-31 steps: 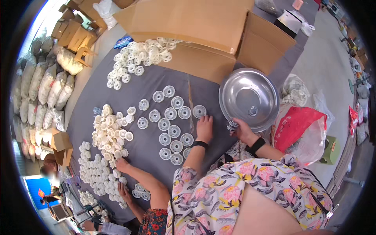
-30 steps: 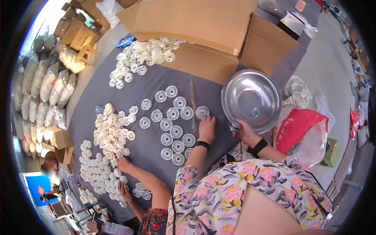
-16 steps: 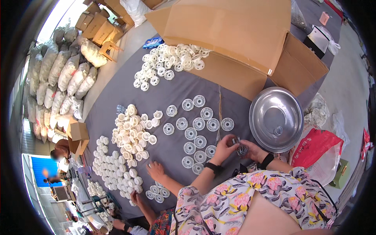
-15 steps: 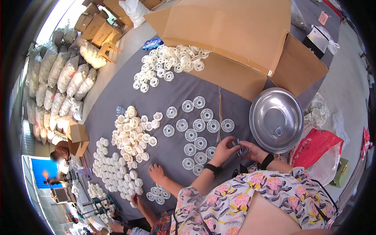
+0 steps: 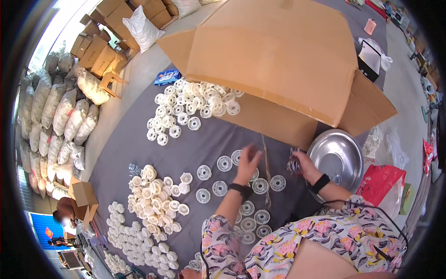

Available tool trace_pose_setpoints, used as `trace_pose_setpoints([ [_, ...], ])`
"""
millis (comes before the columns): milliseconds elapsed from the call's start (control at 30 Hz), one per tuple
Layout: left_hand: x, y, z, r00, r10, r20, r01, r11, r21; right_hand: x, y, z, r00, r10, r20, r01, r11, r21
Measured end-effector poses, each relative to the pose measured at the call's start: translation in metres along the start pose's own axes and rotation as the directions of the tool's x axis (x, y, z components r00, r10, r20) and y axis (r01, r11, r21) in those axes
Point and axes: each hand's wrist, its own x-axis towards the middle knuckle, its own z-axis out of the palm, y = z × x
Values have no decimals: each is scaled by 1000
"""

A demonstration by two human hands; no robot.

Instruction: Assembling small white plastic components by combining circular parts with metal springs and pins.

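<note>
My left hand (image 5: 248, 162) is over the far part of a group of clear-white round plastic discs (image 5: 260, 186) on the dark cloth. Its fingers are blurred, and whether anything is between them is hidden. Close to the steel basin (image 5: 360, 153), my right hand (image 5: 304, 167) is closed around a small bunch of shiny metal rings (image 5: 293, 164). A few more metal rings (image 5: 336, 179) lie inside the basin. Several discs sit partly behind my left forearm.
A large open cardboard box (image 5: 269, 56) stands at the far side, beside a heap of white plastic parts (image 5: 204, 100). Cream cup-shaped parts (image 5: 153, 195) and white caps (image 5: 134, 237) lie left. Another person's hand (image 5: 189, 273) shows at the lower edge. A red-and-white bag (image 5: 381, 183) is right.
My hands, together over the rings before, have parted. The left has moved up and left over the discs; the right keeps the rings beside the basin. The other person's hands have mostly left the view.
</note>
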Motion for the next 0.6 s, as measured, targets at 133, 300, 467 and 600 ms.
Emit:
trace_pose_setpoints([
  [133,85,-20,-54,909,396,-131,-272,801,534,106,-24,-21,994,-96,-53,78,958,-274],
  [300,183,-3,-105,881,437,-179,-170,648,743,173,-35,-38,956,-242,-169,60,720,-691],
  [467,281,0,-129,939,269,-213,38,534,844,146,-62,-40,961,-233,-148,35,634,-773],
  [600,349,-107,-189,872,421,-249,-2,512,859,150,-49,-19,930,-368,-10,196,518,-833],
])
